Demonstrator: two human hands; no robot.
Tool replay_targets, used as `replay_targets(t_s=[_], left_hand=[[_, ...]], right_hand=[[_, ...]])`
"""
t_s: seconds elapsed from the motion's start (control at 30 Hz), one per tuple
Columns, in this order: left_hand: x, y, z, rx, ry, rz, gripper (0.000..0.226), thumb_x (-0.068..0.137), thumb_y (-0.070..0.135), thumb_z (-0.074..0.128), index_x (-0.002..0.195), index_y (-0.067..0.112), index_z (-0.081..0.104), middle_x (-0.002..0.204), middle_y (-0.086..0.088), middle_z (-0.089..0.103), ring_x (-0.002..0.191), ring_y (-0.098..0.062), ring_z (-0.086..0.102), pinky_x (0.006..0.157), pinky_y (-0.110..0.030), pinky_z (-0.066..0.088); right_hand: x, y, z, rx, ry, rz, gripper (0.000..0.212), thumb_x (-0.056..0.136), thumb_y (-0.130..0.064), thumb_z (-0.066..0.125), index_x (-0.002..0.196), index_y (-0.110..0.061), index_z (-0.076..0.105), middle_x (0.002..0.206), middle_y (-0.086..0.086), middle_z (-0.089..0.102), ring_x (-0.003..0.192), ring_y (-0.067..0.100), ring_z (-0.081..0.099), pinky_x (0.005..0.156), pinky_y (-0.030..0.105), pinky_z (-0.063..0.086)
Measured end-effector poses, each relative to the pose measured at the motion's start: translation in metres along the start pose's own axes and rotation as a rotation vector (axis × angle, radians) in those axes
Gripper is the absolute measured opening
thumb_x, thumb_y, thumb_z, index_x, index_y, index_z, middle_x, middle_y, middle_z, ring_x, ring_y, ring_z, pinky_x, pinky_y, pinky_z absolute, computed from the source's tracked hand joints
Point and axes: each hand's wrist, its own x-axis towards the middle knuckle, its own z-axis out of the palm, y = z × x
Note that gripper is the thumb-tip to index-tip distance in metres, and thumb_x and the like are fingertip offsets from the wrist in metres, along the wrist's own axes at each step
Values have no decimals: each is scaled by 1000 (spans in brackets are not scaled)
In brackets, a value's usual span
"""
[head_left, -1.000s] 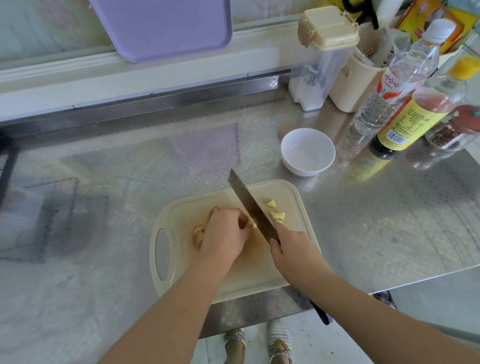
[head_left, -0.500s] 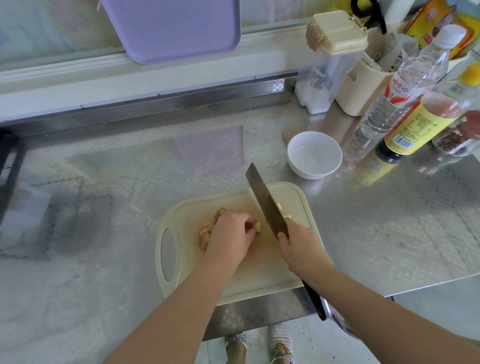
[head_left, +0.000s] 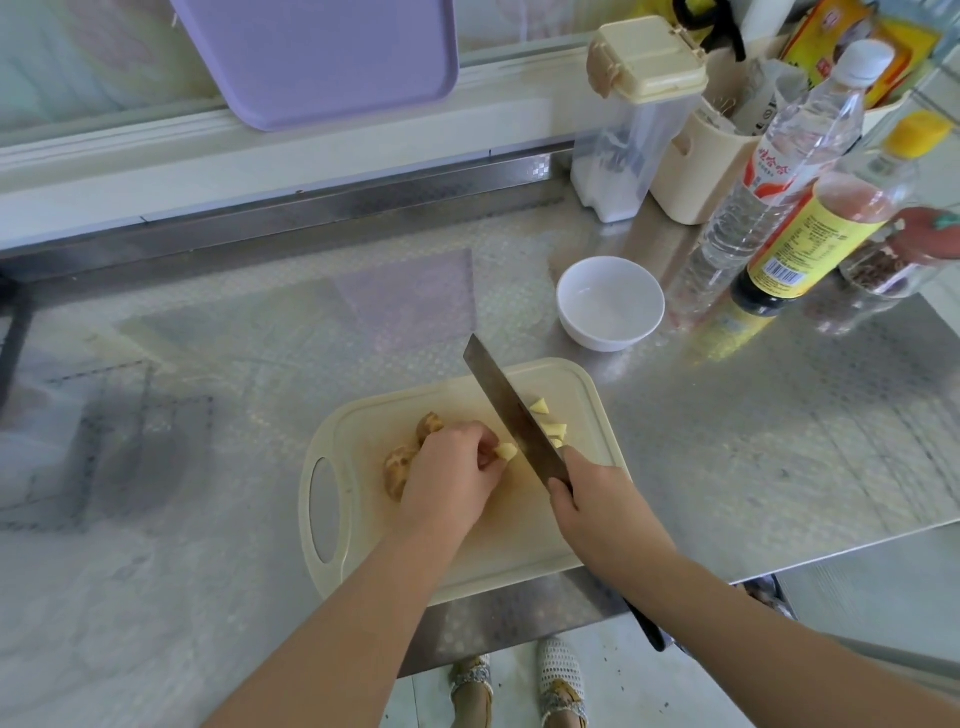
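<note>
A cream cutting board (head_left: 519, 551) lies on the steel counter near its front edge. My left hand (head_left: 449, 475) holds a knobby piece of ginger (head_left: 400, 462) down on the board, its fingers curled over it, with the yellow cut end (head_left: 506, 451) sticking out at the fingertips. My right hand (head_left: 597, 506) grips a cleaver (head_left: 511, 415) whose blade stands just right of that cut end. Several yellow ginger slices (head_left: 553, 428) lie on the board to the right of the blade.
A white bowl (head_left: 610, 304) stands beyond the board. At the back right are a clear bottle (head_left: 769, 176), a dark sauce bottle (head_left: 810, 234), a spice jar (head_left: 898, 260), a lidded container (head_left: 631, 124) and a cream holder (head_left: 696, 171). A purple board (head_left: 317, 57) leans on the sill.
The cleaver has been lifted and set down again closer to my left fingers, and one more slice lies right of the blade. My left hand stays on the ginger.
</note>
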Motion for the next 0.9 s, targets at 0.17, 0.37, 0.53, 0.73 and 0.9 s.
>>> replay_targets(t_s=[0.17,0.37,0.53,0.73,0.9], left_hand=[[0,2,5,43,18,5,14,88,30,69,100,23,70,92,8,68,80,-7,62,73,-25,53],[0,2,8,75,46,0,13,89,32,67,99,24,70,92,7,67,79,-8,63,68,-22,50],[1,1,9,77,53,7,15,90,33,67,101,24,71,92,7,68,79,-8,63,67,-20,48],[1,-1,8,61,50,22,16,91,30,65,103,21,72,94,5,70,82,-10,65,74,-26,54],[0,-1,9,54,60,42,12,92,28,65,97,20,72,90,4,70,80,-11,64,67,-22,47]], right_hand=[[-2,-2,7,1,26,6,11,103,-30,42,92,-30,42,67,-5,55,57,12,55,51,31,47],[0,-3,12,-10,27,29,8,103,-31,41,99,-28,46,70,-6,56,62,12,58,61,35,57],[0,-4,14,-2,17,38,11,103,-32,40,106,-25,48,74,-5,58,66,13,59,66,39,58],[5,-6,18,-28,12,56,13,103,-33,40,108,-26,50,75,-6,58,67,13,60,68,38,60],[12,-13,23,-35,-45,92,13,103,-30,40,104,-22,51,80,-3,59,72,15,62,73,40,60]])
